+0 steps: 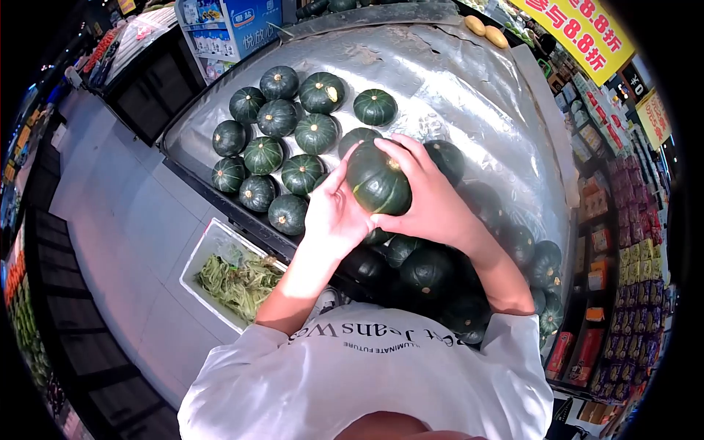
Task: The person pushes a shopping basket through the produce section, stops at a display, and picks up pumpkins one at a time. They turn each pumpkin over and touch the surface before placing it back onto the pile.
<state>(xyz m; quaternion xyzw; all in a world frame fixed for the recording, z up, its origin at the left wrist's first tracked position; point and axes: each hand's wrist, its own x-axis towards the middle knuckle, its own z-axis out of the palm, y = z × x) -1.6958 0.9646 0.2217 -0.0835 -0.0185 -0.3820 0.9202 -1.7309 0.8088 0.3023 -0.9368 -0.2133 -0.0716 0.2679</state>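
Observation:
Both my hands hold one dark green pumpkin above the display stand. My left hand cups it from the left and below, palm against its side. Curled over the right side and top is my right hand, fingers near the pale stem scar. Several more green pumpkins sit in loose rows on the silvery sheet to the left. Others are heaped close to my body, partly in shadow and partly hidden by my forearms.
A white foam box of leafy trimmings stands on the floor at the left. Two yellowish oblong items lie at the stand's far edge. Packaged goods fill shelves at right; a blue display stands at the back.

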